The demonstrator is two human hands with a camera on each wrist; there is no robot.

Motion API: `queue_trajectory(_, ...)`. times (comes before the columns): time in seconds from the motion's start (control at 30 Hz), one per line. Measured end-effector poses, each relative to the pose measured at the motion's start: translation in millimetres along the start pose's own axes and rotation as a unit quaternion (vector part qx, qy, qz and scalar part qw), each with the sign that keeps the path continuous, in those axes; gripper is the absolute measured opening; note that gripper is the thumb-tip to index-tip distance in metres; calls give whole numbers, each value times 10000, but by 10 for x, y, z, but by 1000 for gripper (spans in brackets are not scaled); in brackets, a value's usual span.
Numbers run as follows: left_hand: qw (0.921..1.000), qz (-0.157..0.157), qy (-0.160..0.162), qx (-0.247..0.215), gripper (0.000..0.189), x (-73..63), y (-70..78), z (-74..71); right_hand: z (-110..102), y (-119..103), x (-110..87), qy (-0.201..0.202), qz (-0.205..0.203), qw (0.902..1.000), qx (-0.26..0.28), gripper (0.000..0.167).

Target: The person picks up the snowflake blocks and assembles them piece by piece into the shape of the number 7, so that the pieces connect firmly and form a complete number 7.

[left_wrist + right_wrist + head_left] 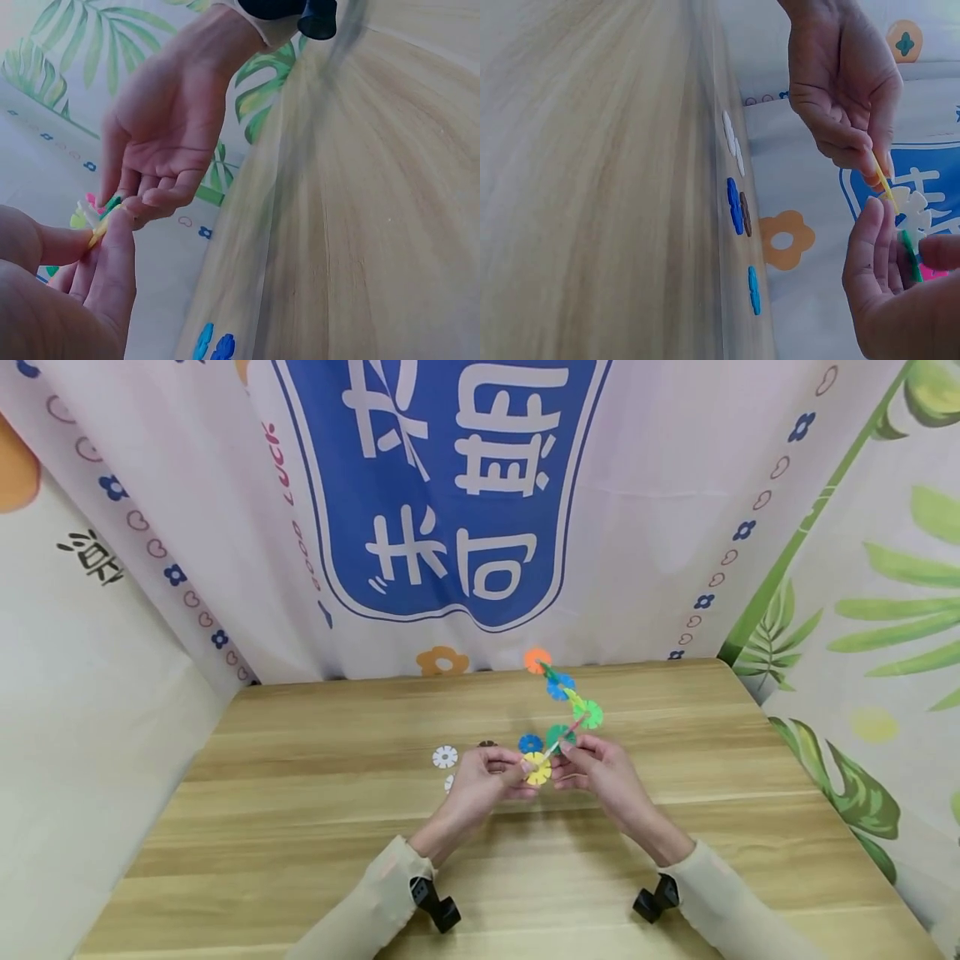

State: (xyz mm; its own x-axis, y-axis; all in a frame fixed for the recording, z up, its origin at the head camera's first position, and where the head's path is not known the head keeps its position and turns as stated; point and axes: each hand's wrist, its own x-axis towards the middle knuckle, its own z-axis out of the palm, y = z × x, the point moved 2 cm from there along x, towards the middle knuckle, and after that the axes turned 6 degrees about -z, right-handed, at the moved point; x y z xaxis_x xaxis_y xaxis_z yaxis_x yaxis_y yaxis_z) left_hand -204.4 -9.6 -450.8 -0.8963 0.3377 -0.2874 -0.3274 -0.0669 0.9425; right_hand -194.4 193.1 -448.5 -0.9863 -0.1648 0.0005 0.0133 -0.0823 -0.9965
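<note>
My left hand pinches a yellow notched plastic disc between thumb and fingers. The right hand grips a dark green notched disc. Between those two sits a white notched disc, seen edge-on from the head. From the dark green disc a zigzag chain of slotted-together discs rises away: a pink one, a light green disc, a yellow one, a blue disc, a green one and an orange disc at the far end. Both hands are close together above the table.
Loose discs lie on the wooden table beyond the hands: a white disc, a brown disc, a dark blue disc and a light blue disc. Another white disc is partly hidden by my left hand. A printed curtain hangs behind the table.
</note>
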Motion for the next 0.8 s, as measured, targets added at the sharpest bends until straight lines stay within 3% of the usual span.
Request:
queue_trajectory(0.13, 9997, 133, 92, 208, 19, -4, 3, -16, 8, -7, -8, -300, -27, 9994, 165, 31)
queue_trajectory(0.27, 9975, 188, 145, 672, 21, 24, 2, -28, -6, -5, -21, -682, -60, 9977, -12, 37)
queue_trajectory(0.4, 9913, 266, 140, 1282, 28, 141, 37, -77, -96, -35, -1, -576, 20, 9981, -212, 35)
queue_trajectory(0.47, 9840, 390, 151, 1731, 30, 232, 75, -138, -173, -74, 23, -370, -16, 9991, -204, 35)
queue_trajectory(0.53, 9703, 523, 186, 2356, 28, 340, 121, -207, -257, -118, 47, -167, -108, 9997, -135, 35)
queue_trajectory(0.57, 9594, 603, 190, 2748, 26, 393, 148, -235, -299, -142, 55, -101, -169, 9997, -106, 36)
queue_trajectory(0.7, 8992, 789, 126, 4303, 16, 597, 224, -277, -423, -197, 75, 105, -245, 9996, -40, 40)
queue_trajectory(0.8, 8587, 850, 7, 5053, 19, 716, 243, -231, -452, -205, 79, 143, -190, 9997, -18, 42)
